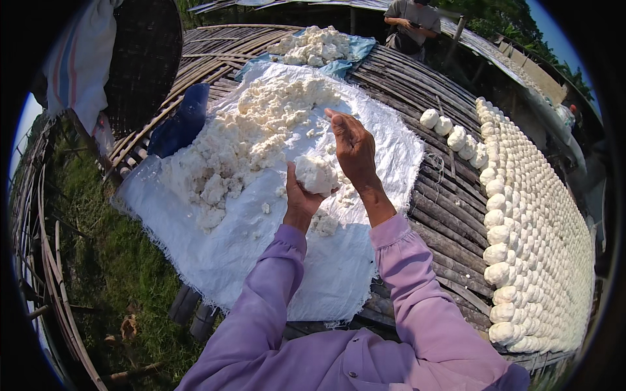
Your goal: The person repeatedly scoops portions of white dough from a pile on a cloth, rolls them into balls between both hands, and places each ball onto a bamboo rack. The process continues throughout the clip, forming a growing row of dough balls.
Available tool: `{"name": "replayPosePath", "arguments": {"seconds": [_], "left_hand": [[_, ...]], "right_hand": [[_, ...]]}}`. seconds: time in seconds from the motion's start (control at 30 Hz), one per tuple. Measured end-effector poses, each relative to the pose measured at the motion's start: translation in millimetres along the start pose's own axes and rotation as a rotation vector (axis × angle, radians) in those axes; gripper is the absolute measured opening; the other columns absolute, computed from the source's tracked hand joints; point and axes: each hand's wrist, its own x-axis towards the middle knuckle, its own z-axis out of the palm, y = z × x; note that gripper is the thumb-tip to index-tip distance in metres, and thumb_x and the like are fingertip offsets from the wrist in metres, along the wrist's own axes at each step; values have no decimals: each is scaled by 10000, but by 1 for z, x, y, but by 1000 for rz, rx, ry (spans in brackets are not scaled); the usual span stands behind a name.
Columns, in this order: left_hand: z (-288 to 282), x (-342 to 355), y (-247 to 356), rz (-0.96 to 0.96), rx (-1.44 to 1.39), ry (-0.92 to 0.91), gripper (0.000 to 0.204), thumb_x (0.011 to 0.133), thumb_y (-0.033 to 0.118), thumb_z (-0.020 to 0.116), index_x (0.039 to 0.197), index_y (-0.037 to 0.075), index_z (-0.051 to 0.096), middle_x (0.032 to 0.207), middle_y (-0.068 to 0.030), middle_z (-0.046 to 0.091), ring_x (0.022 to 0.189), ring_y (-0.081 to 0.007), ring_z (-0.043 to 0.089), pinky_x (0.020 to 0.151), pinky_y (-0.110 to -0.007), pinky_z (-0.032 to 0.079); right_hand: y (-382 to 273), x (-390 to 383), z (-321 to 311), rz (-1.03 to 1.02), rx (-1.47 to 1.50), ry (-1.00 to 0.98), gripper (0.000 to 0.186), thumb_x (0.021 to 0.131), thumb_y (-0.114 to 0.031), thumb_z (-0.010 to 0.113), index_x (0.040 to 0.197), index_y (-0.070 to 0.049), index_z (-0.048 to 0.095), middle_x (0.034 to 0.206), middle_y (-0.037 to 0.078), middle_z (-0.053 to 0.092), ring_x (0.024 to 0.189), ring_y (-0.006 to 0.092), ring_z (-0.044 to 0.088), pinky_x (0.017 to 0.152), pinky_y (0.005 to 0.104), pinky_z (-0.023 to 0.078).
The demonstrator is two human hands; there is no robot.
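Note:
My left hand [301, 203] is cupped under a rough ball of white dough [315, 173] and holds it up. Just to the right of the ball, my right hand [354, 151] is raised with its fingers stretched out and slightly bent, holding nothing. Below both hands lies a white woven sheet [254, 267] with a frayed edge. A big heap of crumbly white dough [228, 143] spreads over its left and far part. Small crumbs and a loose lump [324, 225] lie close to my left wrist.
Rows of white dough balls [528, 241] cover the right of the bamboo platform [443, 228], with several more balls [456, 138] in a short line. At the far end, more dough [314, 45] sits on a blue sheet. A person [413, 26] stands beyond. Grass [130, 260] borders the left.

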Motion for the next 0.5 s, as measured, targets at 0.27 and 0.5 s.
{"name": "replayPosePath", "arguments": {"seconds": [0.27,0.5], "left_hand": [[4,-18,-6,-103,-36,-57,1002,842,864,499,1500,114,407,1433,-177,519,1346,-411,494,1097,-687,371],[7,-18,-26,-59,68,-31,943,846,829,548,1461,123,436,1430,-155,522,1330,-413,512,1089,-722,367]], "right_hand": [[35,-37,6,251,47,95,574,1074,-510,436,1247,-28,693,1148,220,717,1199,324,648,1017,382,488],[0,-7,-33,128,-18,-36,449,1081,-383,494,1185,-8,719,1123,177,741,1069,307,700,924,357,530]]}}
